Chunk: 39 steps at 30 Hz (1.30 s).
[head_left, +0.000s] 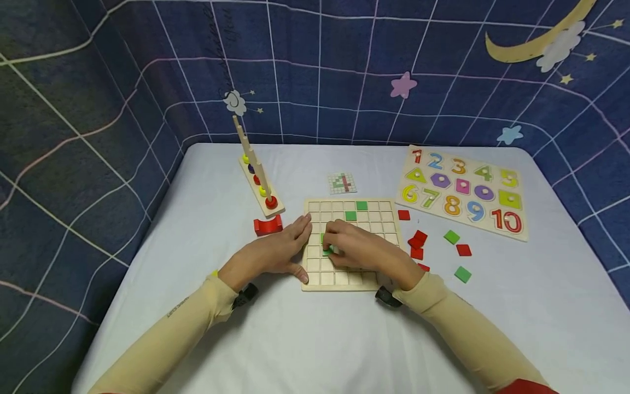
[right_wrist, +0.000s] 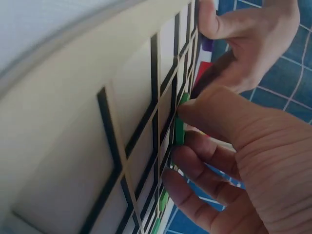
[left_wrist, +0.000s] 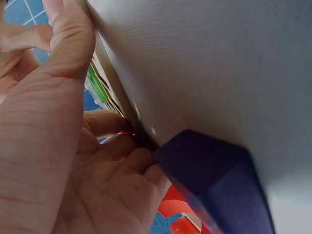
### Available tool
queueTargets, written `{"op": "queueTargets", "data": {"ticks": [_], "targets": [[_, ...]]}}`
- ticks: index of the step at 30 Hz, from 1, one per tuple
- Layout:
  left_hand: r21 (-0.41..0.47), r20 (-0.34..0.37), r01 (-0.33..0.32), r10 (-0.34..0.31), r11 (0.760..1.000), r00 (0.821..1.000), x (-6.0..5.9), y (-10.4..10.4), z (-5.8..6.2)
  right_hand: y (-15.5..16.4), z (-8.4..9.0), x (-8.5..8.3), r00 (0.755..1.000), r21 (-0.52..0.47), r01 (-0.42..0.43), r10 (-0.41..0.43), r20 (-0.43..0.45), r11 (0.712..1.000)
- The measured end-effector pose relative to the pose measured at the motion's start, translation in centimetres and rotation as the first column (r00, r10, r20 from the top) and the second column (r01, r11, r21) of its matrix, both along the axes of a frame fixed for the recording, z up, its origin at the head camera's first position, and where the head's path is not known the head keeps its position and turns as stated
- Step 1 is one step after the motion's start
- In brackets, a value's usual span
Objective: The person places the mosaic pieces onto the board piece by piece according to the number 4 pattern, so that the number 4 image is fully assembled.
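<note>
A square wooden grid board (head_left: 344, 287) lies on the table in front of me. My left hand (head_left: 270, 253) rests along its left edge, thumb near the lower corner and fingers further up. Over the left part of the grid, my right hand (head_left: 361, 246) pinches a green square tile (right_wrist: 181, 122) between thumb and fingers, at the cells. Another green tile (head_left: 361, 206) and a green tile (head_left: 350, 215) sit in cells near the top; more green shows beside the right fingers, partly covered. Beyond the board lies a small pattern card (head_left: 342, 183) with a coloured grid.
Loose red tiles (head_left: 417, 239) and green tiles (head_left: 462, 274) lie right of the board. A number puzzle (head_left: 462, 189) is at the back right. On the left stand a peg stacker (head_left: 261, 191) and a red arched block (head_left: 268, 225). A dark purple block (left_wrist: 209, 170) is beside the left hand.
</note>
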<state>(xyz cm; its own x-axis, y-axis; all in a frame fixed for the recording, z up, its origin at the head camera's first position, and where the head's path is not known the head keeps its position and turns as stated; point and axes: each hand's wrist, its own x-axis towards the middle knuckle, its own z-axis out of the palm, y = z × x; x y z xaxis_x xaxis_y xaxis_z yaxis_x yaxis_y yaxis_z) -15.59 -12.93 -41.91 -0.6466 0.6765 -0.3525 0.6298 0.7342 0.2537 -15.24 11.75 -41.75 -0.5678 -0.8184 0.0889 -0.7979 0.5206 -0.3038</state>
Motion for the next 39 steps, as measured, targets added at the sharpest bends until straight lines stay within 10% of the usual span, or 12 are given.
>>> {"op": "queueTargets", "data": {"ticks": [39], "targets": [[-0.024, 0.006, -0.014, 0.014, 1.0, 1.0, -0.01, 0.28, 0.14, -0.21, -0.16, 1.01, 1.0, -0.015, 0.025, -0.025, -0.012, 1.0]]}}
